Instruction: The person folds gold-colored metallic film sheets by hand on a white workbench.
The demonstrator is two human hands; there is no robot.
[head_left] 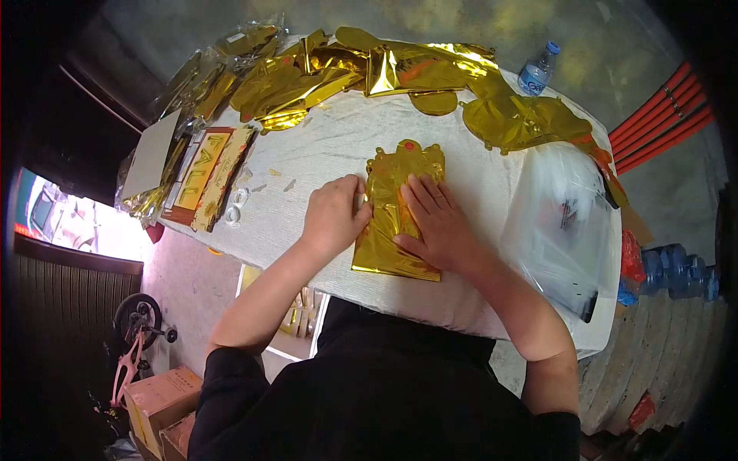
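A folded, flat gold foil balloon (396,250) lies in front of me on the white-covered table, its scalloped top edge bearing a red dot. My left hand (332,219) is at its left edge, with fingers curled and the thumb against the foil, pinching that side. My right hand (442,230) rests flat on the balloon's right half, palm down and fingers stretched out. Beyond both hands, more uninflated gold foil balloons (430,73) are spread along the far side of the table.
Clear plastic bags (550,230) lie at the right of the table (307,146), and a water bottle (538,71) stands at the far right. Printed cards (201,180), white tape rings (233,213) and wrapped foil packs (188,88) are on the left. Cardboard boxes (165,396) stand below left.
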